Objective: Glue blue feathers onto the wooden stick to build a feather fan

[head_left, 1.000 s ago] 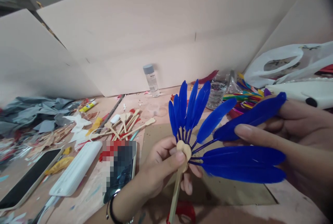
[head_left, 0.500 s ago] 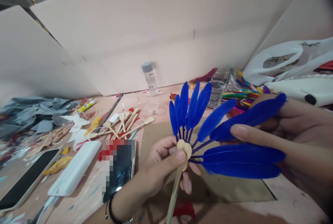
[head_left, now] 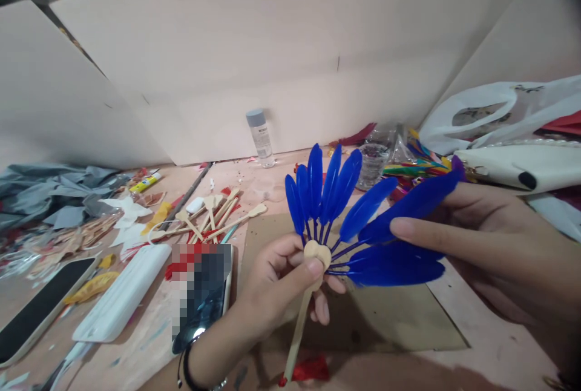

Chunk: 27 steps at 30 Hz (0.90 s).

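Note:
A fan of blue feathers (head_left: 349,188) spreads from a wooden handle (head_left: 297,333) with a heart-shaped top. My left hand (head_left: 276,282) grips the handle just below that top, the thumb pressed on the wood. My right hand (head_left: 490,246) pinches one long blue feather (head_left: 408,209) on the fan's right side between thumb and fingers. Below it, the lowest feathers (head_left: 394,267) lie close together. A red tassel (head_left: 313,368) lies by the handle's lower end. Under the hands is a sheet of brown cardboard (head_left: 399,318).
Left of my hands lie a phone (head_left: 204,300), a white power bank (head_left: 122,294), another phone (head_left: 43,312) and several wooden handles (head_left: 213,215). Behind stand a small bottle (head_left: 261,140) and a clear cup (head_left: 372,164). Coloured feathers (head_left: 417,164) and a white bag (head_left: 503,167) are at right.
Both hands and the fan have shifted slightly left. My right hand, still pinching the long feather, has drawn inward, and the lowest feathers look shorter and closer together.

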{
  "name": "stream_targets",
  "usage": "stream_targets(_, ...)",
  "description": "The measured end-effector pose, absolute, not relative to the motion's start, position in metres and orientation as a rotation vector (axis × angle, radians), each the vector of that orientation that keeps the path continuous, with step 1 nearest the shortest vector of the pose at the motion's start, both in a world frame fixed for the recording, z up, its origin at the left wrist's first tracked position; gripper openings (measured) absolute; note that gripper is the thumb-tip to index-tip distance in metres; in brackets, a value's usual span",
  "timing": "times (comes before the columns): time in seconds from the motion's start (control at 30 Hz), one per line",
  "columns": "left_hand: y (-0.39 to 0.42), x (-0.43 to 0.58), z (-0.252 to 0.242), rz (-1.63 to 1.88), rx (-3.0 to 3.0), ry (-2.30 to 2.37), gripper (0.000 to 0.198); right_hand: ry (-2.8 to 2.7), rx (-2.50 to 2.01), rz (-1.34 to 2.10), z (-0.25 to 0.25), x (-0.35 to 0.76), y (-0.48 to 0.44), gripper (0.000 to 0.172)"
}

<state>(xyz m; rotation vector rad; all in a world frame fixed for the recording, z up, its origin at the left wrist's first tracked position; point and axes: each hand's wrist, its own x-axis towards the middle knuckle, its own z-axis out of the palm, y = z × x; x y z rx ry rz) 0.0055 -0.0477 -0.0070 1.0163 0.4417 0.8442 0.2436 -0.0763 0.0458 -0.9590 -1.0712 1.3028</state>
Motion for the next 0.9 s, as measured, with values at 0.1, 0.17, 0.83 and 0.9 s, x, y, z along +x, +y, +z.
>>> stream_targets(0.1,-0.048,0.007,-0.006,0.872,1.034,0.482,0.026,-1.094,-0.947,1.343,0.046,0.244,-0.074,0.027)
stream_targets(0.17,-0.049,0.008,-0.005,0.886,1.046,0.518,0.027,-1.098,-0.951,1.361,0.047,0.244,-0.073,0.025)
stream_targets(0.83,-0.052,0.012,0.004,0.965,1.161,0.700,0.037,-1.095,-1.070,1.228,0.050,0.248,-0.064,0.023)
stream_targets(0.9,-0.051,0.011,0.003,0.973,1.172,0.691,0.037,-1.021,-1.085,1.098,0.052,0.254,-0.063,0.020)
